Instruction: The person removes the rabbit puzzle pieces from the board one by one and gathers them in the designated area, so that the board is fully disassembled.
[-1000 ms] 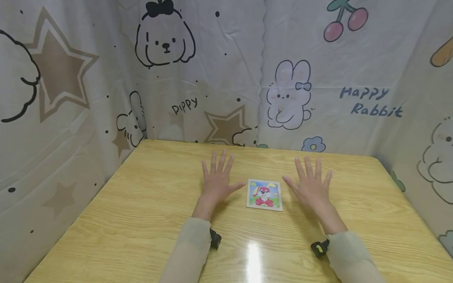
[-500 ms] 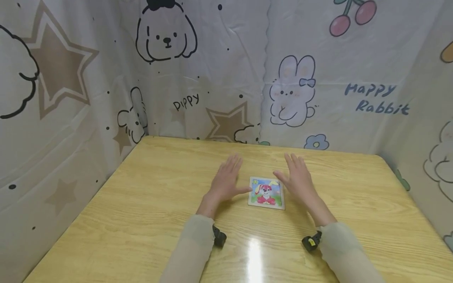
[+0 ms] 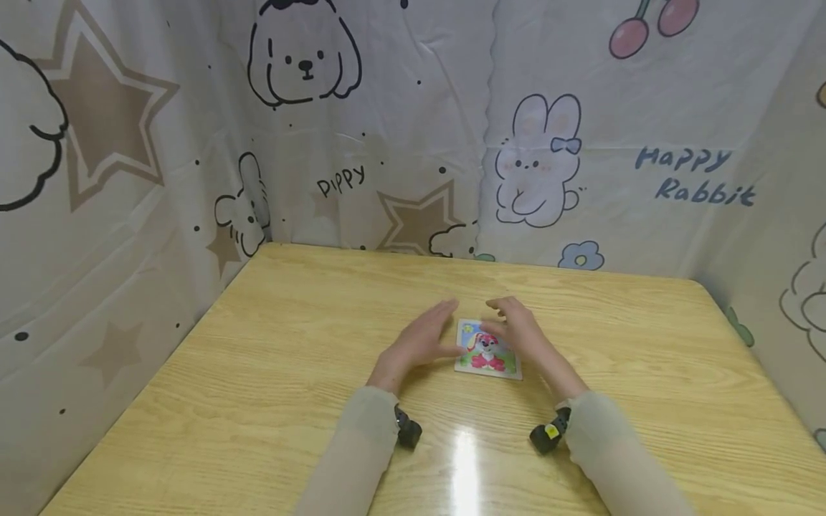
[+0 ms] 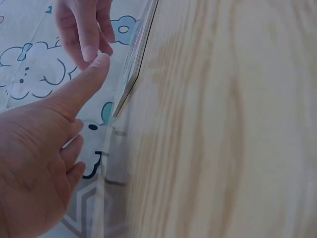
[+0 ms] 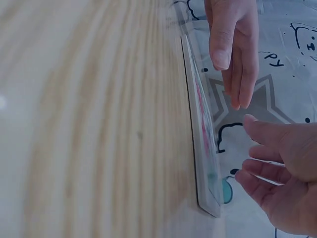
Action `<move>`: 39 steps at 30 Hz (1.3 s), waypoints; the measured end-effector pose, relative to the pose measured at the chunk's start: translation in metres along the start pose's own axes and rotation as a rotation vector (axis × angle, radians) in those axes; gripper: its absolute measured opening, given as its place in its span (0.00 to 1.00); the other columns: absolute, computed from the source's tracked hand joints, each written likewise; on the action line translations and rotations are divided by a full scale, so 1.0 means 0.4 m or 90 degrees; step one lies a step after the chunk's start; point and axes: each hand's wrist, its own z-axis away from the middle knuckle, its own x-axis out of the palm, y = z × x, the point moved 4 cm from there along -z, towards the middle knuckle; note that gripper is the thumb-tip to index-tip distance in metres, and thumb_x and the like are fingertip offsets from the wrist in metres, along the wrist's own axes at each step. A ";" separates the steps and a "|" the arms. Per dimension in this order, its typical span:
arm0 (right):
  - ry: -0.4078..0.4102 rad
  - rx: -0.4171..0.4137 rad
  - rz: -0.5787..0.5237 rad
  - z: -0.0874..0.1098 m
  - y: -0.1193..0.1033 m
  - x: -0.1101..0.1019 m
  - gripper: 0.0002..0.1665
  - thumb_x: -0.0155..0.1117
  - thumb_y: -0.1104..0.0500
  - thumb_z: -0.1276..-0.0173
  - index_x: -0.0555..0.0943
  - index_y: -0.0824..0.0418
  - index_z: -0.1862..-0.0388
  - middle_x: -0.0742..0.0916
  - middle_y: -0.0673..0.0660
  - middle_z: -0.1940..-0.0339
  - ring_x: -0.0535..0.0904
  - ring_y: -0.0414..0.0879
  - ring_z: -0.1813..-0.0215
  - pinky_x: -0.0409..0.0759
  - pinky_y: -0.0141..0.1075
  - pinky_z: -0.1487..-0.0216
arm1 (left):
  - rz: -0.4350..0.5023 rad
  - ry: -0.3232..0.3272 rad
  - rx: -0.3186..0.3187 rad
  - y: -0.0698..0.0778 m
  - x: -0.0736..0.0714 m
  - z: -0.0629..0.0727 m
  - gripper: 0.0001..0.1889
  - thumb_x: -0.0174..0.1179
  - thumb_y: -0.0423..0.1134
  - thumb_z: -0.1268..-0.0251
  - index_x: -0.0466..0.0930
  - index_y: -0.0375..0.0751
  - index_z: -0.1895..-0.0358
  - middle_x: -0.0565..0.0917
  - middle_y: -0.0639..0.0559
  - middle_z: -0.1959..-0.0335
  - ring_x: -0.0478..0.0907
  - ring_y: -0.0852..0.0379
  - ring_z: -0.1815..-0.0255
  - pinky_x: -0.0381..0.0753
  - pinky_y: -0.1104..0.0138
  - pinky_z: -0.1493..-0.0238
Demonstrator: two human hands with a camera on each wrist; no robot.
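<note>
A small square picture board [image 3: 487, 358] with a pink cartoon animal lies flat on the wooden table. My left hand [image 3: 419, 340] is at its left side, thumb stretched toward the board's left edge and overlapping it in the head view. From the right, my right hand [image 3: 524, 335] covers the board's upper right corner, its fingers bent loosely inward. Seen low from the left wrist, the board [image 4: 136, 62] is a thin slab, with both hands raised above the tabletop. The right wrist view shows the board [image 5: 200, 144] beside my relaxed right fingers [image 5: 262, 176]. Neither hand holds anything.
The light wooden table [image 3: 290, 344] runs back to a pale curtain [image 3: 400, 129] printed with cartoon animals and stars. More curtain hangs on the left and right sides. A black wrist camera [image 3: 408, 430] sits at my left cuff, another black camera [image 3: 547, 433] at my right.
Both hands have moved inward toward each other and the board, from spread fingers to closer, more bent ones. The board lies where it was; the head view has tilted slightly downward.
</note>
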 end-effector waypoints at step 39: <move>-0.188 -0.020 -0.052 -0.071 0.008 0.054 0.13 0.64 0.63 0.32 0.76 0.69 0.52 0.78 0.63 0.54 0.73 0.48 0.56 0.76 0.33 0.56 | 0.012 -0.084 -0.015 -0.001 0.018 -0.014 0.41 0.66 0.53 0.39 0.60 0.46 0.25 0.62 0.49 0.23 0.57 0.50 0.21 0.58 0.57 0.20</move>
